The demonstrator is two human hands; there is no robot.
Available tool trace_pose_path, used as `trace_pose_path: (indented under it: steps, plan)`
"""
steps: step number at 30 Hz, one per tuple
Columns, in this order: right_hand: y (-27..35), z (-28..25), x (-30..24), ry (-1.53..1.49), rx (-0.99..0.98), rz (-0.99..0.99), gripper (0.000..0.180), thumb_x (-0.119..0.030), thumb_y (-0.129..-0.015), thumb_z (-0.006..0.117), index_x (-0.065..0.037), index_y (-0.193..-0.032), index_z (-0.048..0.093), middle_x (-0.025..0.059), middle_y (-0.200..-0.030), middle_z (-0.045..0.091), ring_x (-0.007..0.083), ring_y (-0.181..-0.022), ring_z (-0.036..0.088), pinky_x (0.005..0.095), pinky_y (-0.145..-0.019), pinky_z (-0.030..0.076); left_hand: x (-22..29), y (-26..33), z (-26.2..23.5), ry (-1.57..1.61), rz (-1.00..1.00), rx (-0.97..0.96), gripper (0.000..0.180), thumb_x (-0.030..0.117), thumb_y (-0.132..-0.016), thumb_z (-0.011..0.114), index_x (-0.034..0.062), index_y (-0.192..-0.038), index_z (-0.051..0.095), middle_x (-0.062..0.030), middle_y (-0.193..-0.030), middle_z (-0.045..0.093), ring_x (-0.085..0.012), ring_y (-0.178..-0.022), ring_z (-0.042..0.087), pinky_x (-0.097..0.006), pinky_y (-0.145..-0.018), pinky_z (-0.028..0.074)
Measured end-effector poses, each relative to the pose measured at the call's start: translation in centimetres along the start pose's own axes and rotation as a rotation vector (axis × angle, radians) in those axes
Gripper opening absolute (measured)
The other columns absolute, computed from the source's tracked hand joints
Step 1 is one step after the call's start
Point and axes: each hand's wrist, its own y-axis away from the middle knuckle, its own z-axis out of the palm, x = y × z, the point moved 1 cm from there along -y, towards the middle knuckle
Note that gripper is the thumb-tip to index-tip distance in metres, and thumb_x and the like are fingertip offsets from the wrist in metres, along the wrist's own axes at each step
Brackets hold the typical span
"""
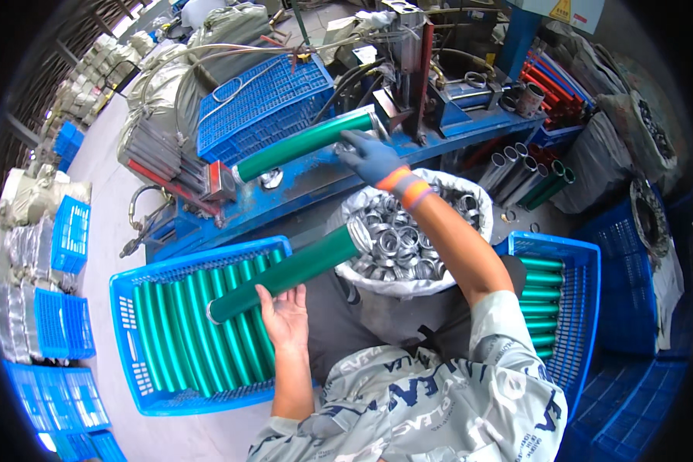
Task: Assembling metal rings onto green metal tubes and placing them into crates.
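My bare left hand [286, 317] is palm up under a green tube [285, 279], thumb and fingers against its underside. That tube slants up to the right, with a silver ring on its upper end above a white sack [439, 289] of metal rings [399, 242]. My right hand [376, 160], in a grey-blue glove with an orange cuff, reaches forward with fingers stretched out. Its fingertips overlap the lower edge of a second green tube [304, 146], near that tube's right end; firm contact cannot be made out. This second tube lies between the end fittings of a blue machine bench [262, 214].
Left of me, a blue crate [123, 331] holds several green tubes; another crate [595, 308] of them stands at my right. Behind the bench are an upturned blue crate [262, 96] and hoses. Loose silver and green tubes [508, 169] lean under the bench's right end.
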Motion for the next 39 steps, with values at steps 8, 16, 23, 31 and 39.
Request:
trace_pose_path:
  steps: [8,16,23,31,39]
  plan:
    - [-10.7,4.7,4.8,1.262,0.235,-0.125,0.06,-0.024,-0.089,0.081,-0.024,-0.147,0.068,0.0082,-0.145,0.069,0.0367,-0.144,0.06,0.0679,-0.119,0.043,1.3,-2.5,-0.9,-0.059,0.038,0.002,0.048,0.041,-0.117,0.071,0.006,-0.149,0.066,-0.0127,-0.149,0.071,-0.0282,-0.141,0.066,-0.046,-0.113,0.06]
    - [-3.6,-2.1,-10.8,0.553,0.16,-0.225,0.072,-0.042,-0.097,0.084,-0.008,-0.156,0.062,0.0273,-0.127,0.079,0.0473,-0.114,0.079,0.0523,-0.098,0.064,-2.1,-8.9,1.4,-0.224,0.02,-0.045,0.063,0.041,-0.113,0.077,0.0026,-0.158,0.057,-0.0157,-0.164,0.061,-0.0333,-0.158,0.054,-0.056,-0.133,0.044]
    - [16.8,-14.8,-11.6,-0.354,0.502,-0.1,0.064,-0.021,-0.108,0.067,0.005,-0.165,0.052,0.0147,-0.142,0.072,0.0203,-0.115,0.072,0.0337,-0.098,0.058,-8.5,-28.0,15.9,-0.206,0.049,-0.089,0.071,0.041,-0.108,0.085,0.0016,-0.159,0.055,-0.0191,-0.157,0.064,-0.04,-0.149,0.062,-0.061,-0.128,0.048]
    - [32.8,-17.8,-12.8,-0.367,0.649,-0.016,0.073,-0.057,-0.11,0.062,0.007,-0.146,0.063,0.021,-0.117,0.076,0.03,-0.101,0.074,0.0438,-0.085,0.063,-10.5,-39.3,14.1,-0.271,-0.021,0.104,0.078,0.041,-0.102,0.092,-0.0052,-0.154,0.057,-0.0266,-0.15,0.068,-0.0485,-0.138,0.07,-0.063,-0.118,0.057]
    - [34.9,-15.3,-11.8,-0.507,0.714,0.07,0.066,-0.057,-0.115,0.054,0.002,-0.142,0.063,0.0204,-0.117,0.073,0.0305,-0.096,0.073,0.044,-0.088,0.061,-9.5,-37.3,14.4,-0.49,-0.122,-0.002,0.085,0.06,-0.107,0.079,-0.0009,-0.162,0.055,-0.0318,-0.157,0.067,-0.0509,-0.146,0.066,-0.068,-0.12,0.051]
